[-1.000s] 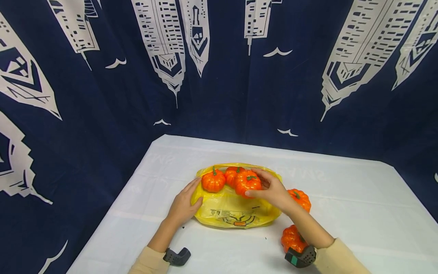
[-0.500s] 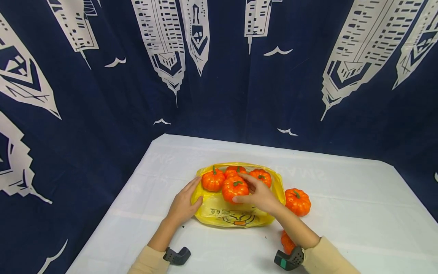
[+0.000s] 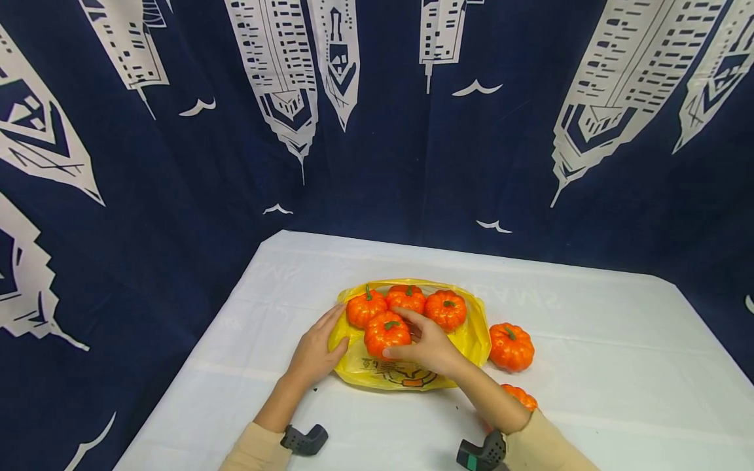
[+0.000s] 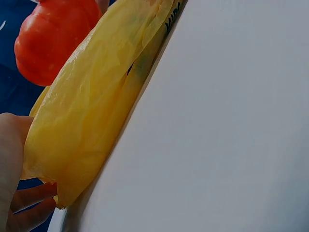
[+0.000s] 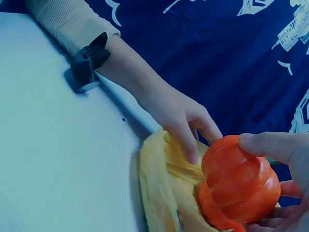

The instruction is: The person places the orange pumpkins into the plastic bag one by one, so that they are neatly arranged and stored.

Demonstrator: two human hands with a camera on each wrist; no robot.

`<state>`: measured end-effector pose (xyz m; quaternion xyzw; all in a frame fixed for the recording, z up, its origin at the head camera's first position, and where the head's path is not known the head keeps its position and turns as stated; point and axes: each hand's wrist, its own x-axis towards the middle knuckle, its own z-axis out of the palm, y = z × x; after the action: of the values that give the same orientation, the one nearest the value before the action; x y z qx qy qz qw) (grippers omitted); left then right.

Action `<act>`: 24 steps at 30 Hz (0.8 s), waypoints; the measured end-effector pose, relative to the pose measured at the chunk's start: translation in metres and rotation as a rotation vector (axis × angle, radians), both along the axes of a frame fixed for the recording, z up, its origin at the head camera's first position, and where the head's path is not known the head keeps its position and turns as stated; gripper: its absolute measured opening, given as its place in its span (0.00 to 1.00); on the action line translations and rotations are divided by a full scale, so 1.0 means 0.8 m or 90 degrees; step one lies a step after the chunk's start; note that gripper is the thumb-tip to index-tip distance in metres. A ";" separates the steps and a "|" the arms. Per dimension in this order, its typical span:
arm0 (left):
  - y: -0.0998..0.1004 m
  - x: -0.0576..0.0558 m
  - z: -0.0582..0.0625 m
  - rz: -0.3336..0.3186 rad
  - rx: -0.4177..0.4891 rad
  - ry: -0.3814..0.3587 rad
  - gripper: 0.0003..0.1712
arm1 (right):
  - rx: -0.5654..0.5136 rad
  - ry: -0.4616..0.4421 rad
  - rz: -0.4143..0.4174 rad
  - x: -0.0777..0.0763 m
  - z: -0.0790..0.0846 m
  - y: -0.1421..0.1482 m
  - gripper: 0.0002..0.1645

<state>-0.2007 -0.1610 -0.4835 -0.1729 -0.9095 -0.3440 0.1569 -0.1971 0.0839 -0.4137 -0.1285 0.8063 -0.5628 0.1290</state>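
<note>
A yellow plastic bag (image 3: 474,337) lies spread on the table with three small orange pumpkins in its rear part: a left one (image 3: 364,307), a middle one (image 3: 406,299) and a right one (image 3: 446,311). My right hand (image 3: 432,347) grips a fourth pumpkin (image 3: 385,335) over the bag's middle, thumb at the front and fingers behind; the right wrist view shows this pumpkin (image 5: 241,179) from the side. Against the bag's left rim rests my left hand (image 3: 318,347), fingers fairly straight and thumb apart. In the left wrist view, its fingers (image 4: 34,203) touch the bag's lower corner.
To the right of the bag sits another pumpkin (image 3: 511,348) on the white table (image 3: 607,366). One more pumpkin (image 3: 521,396) is partly hidden behind my right forearm. A dark blue curtain (image 3: 389,170) with white building prints hangs behind the table.
My right hand has carried its pumpkin left and toward me, across the bag, uncovering the right-hand pumpkin in the bag. My left hand has stayed at the left rim.
</note>
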 end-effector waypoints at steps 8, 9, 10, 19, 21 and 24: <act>0.000 -0.001 0.000 -0.005 0.003 0.010 0.34 | -0.005 0.010 -0.001 0.007 -0.014 -0.016 0.47; 0.000 -0.002 0.001 -0.005 0.004 0.010 0.34 | -0.004 0.011 -0.004 0.007 -0.015 -0.018 0.47; 0.001 -0.002 0.001 -0.005 0.004 0.009 0.33 | -0.005 0.011 -0.006 0.008 -0.018 -0.020 0.47; 0.000 0.000 0.004 -0.001 0.004 0.003 0.29 | -0.007 0.006 -0.024 0.012 -0.036 -0.036 0.48; 0.000 0.000 0.004 -0.001 0.003 0.006 0.28 | -0.009 0.005 -0.027 0.013 -0.040 -0.039 0.49; 0.000 -0.001 0.003 -0.002 0.003 0.014 0.28 | -0.010 0.005 -0.035 0.014 -0.045 -0.043 0.49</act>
<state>-0.2012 -0.1612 -0.4807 -0.1776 -0.9068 -0.3443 0.1666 -0.1857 0.0492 -0.4499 -0.1095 0.8056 -0.5719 0.1094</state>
